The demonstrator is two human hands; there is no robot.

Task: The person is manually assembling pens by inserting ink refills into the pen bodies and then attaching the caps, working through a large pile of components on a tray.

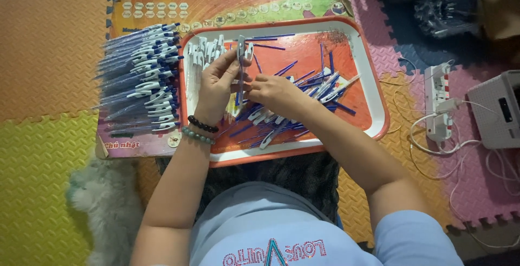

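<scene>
Left hand (215,84) and right hand (276,94) pinch one white-and-blue plastic pen (241,55) upright — mid-assembly, it seems; parts need pressing together over the orange-rimmed tray (379,101).

Tray (374,90) orange inside, white rim. Pens (143,79) blue and white. Floor mat (49,44) orange, yellow, pink squares. Shirt (271,228) light blue.

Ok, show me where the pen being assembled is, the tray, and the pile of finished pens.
pen (241,55), head view, on its white upper barrel.
tray (379,103), head view, on its right rim.
pile of finished pens (142,84), head view, mid-stack.
</scene>
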